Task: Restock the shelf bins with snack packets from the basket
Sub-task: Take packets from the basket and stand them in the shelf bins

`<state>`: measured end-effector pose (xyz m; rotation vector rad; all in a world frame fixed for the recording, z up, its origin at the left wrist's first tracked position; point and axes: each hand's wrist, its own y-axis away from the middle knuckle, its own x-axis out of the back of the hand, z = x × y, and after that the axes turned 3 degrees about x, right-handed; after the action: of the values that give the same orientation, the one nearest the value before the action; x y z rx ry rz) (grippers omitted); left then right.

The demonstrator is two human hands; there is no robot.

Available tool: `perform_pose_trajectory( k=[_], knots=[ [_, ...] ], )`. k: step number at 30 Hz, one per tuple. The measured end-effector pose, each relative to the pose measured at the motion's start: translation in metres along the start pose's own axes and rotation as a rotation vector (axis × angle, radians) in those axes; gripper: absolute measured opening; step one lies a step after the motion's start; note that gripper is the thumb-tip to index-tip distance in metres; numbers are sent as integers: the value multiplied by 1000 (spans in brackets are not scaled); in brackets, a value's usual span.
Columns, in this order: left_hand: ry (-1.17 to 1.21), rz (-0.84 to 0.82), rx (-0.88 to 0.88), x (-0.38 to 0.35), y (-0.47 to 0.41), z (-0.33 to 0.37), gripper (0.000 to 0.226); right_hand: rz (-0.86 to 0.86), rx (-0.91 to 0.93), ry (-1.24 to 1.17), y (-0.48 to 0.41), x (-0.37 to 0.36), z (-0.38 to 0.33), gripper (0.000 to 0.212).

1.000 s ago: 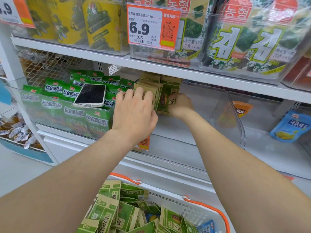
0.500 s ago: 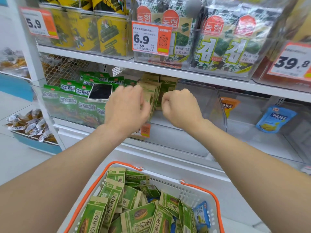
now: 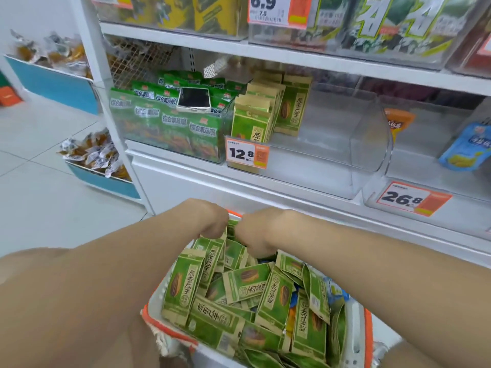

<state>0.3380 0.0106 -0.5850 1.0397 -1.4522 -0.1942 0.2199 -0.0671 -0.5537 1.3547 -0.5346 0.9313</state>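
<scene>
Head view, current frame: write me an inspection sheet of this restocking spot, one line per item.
Surface: white shelf holds clear bins; the 12.8 bin is stocked only at its left end.
Job's things: shelved packets stand upright there; the basket below holds a loose heap of basket packets.
Clutter: a phone lies on the green packets in the bin to the left.
Grippers: left hand and right hand are at the basket's far end, fingers curled among packets; grasp hidden.
Cables: nothing seen.
Surroundings: price tags, a blue pouch in the right bin, floor bins of wrapped snacks at left.
</scene>
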Motion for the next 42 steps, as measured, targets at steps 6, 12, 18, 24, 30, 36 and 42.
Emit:
perform_pose_trajectory(
  k=[6,12,18,24,30,36,42],
  knots=[
    [-212,-231,-72,-49,-20,2,62,63,74,-1,-17,-2,-15,10],
    [-90,-106,-122,-49,-23,10,28,24,75,18,-24,-5,-11,10],
    [89,-56,-226,-25,-25,8,21,-133,-41,-42,-18,-7,1,25],
    [469,166,-316,33,-12,-8,3,-256,-140,-298,7,4,45,47],
    [889,502,-321,81,14,-2,7,175,-223,-1280,32,14,93,35],
    [1416,798,-247,112,40,6,31,573,-246,-1482,71,39,122,30],
    [1657,853,-298,128,54,15,31,1030,-285,-1655,79,44,123,34]
  ],
)
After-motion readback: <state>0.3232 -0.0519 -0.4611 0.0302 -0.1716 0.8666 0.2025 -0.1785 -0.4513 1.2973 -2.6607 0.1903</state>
